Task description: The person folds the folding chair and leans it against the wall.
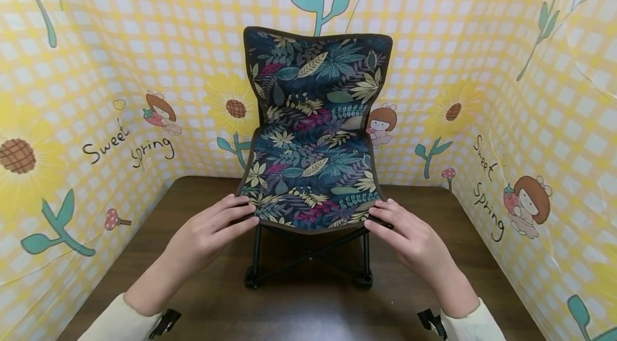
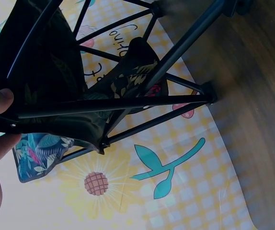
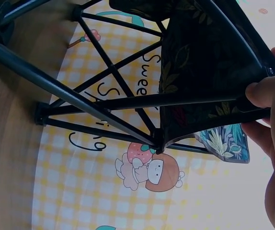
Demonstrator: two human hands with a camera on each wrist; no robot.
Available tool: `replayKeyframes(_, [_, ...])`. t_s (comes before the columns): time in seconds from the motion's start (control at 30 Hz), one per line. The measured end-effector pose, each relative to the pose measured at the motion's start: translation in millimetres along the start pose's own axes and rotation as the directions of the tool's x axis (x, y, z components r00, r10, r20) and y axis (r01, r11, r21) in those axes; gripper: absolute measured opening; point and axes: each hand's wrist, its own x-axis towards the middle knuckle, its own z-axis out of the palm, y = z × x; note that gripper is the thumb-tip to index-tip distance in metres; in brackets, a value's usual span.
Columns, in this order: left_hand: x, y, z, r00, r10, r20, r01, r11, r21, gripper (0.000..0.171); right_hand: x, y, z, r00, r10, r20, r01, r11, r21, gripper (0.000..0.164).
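Observation:
A small folding chair [image 1: 308,164] with dark leaf-patterned fabric stands unfolded and upright, its seat front facing me. My left hand [image 1: 204,231] holds the seat's front left corner, fingers over the top edge. The front right corner is held likewise by my right hand [image 1: 414,236]. In the left wrist view, the left thumb [image 2: 1,99] lies against the frame at the seat corner. The right thumb [image 3: 262,93] presses the corner from below in the right wrist view. Black crossed tubes [image 1: 310,258] show beneath the seat; the rear feet are hidden in the head view.
The chair stands on a dark brown wooden tabletop [image 1: 202,298]. Yellow checked cloth [image 1: 193,36] with flowers and cartoon figures encloses the back and both sides. Dark straps [image 1: 166,324] sit by the cream sleeves [image 1: 120,322].

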Motion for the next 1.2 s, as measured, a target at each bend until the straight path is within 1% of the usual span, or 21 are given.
replayKeyframes(0.17, [3.1,-1.3,0.3,1.0,0.016,-0.004,-0.016,1.0,0.004,0.032,2.9,0.4,-0.1,1.0,-0.004,0.002,0.004,1.0,0.0,0.033])
replayKeyframes(0.37, [6.6,-2.1,0.8,1.0,0.01,0.0,-0.01,1.0,0.012,0.032,7.1,1.8,-0.8,1.0,-0.008,-0.004,0.008,1.0,0.0,0.033])
replayKeyframes(0.57, [10.3,-3.9,0.3,1.0,0.022,-0.008,-0.022,1.0,0.018,0.032,10.4,2.5,-0.5,1.0,-0.012,-0.016,0.012,1.0,0.002,0.032])
replayKeyframes(0.7, [14.0,-5.9,0.6,1.0,0.026,0.0,-0.026,0.999,0.021,0.032,12.6,3.3,-0.5,1.0,-0.013,-0.017,0.013,1.0,-0.014,0.033])
replayKeyframes(0.93, [18.5,-8.6,2.5,0.999,0.05,-0.011,-0.05,0.999,0.018,0.031,15.7,5.0,0.0,1.0,-0.025,-0.011,0.025,0.999,-0.02,0.034])
replayKeyframes(1.07, [20.7,-8.8,3.2,0.999,0.047,-0.011,-0.047,0.999,0.02,0.031,18.5,6.0,0.0,0.999,-0.034,-0.025,0.033,0.999,-0.015,0.033])
replayKeyframes(1.2, [23.9,-9.7,2.8,0.999,0.037,-0.006,-0.037,0.999,0.027,0.032,22.4,6.6,-0.7,0.999,-0.031,-0.021,0.031,0.999,-0.012,0.033])
